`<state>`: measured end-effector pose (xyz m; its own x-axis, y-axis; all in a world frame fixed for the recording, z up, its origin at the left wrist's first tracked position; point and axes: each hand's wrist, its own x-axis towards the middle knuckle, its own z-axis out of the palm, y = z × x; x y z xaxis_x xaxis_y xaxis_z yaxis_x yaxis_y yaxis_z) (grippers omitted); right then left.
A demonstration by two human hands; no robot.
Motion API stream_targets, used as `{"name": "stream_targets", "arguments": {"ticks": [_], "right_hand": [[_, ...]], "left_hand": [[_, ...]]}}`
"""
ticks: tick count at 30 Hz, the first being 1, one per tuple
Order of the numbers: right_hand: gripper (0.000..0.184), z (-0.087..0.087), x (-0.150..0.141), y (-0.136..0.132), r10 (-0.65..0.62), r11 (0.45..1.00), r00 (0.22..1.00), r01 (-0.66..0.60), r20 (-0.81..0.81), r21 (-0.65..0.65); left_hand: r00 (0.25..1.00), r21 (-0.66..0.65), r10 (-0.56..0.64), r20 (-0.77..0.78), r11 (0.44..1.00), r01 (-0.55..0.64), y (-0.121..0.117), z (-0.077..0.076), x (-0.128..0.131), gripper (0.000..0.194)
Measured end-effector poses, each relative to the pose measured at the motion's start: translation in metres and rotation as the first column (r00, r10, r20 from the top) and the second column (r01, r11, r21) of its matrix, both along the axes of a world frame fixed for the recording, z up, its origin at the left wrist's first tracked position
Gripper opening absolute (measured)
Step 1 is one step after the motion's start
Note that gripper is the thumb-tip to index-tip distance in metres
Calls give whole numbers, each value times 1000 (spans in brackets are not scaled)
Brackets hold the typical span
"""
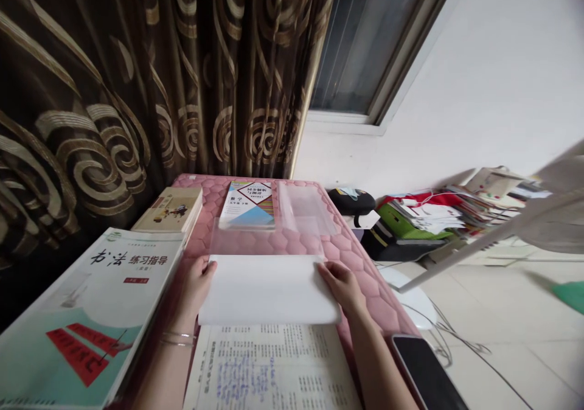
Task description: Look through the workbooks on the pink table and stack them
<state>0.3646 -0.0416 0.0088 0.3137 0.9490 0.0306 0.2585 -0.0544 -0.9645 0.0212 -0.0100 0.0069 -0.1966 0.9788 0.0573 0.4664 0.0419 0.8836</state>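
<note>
While the left hand (195,285) and right hand (342,285) sat at the side edges of a white sheet (269,291), the fingers (208,268) lay across its top; grip unclear, could not tell if grasping. Sheet was flat-ish on the pink quilted bench (365,294), near edge. Clear plastic film (269,239) at 12 o'clock, touching the sheet, math workbook (247,206) beyond it. Calligraphy workbook (86,312) at 9, smaller book (168,209) at 10, annotated open book (269,367) at 6, phone (424,373) at 4.
</note>
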Motion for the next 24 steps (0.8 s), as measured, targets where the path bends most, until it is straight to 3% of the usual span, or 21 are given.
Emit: {"name": "stream_targets", "arguments": {"ticks": [4,12,18,24], "right_hand": [[56,2,-1,0,-7,1000,999,8,-34,15],[59,4,-3,0,-40,999,999,40,-34,-12],[56,5,-3,-1,-7,1000,998,8,-68,12],[59,5,-4,0,-24,999,1000,24,0,42]], "left_hand": [[995,44,4,96,999,-8,0,4,2,35],[993,51,1,122,999,-8,0,-1,2,33],[984,63,7,181,998,-18,-3,7,5,30],[976,-1,-87,202,996,89,-2,5,-1,32]]}}
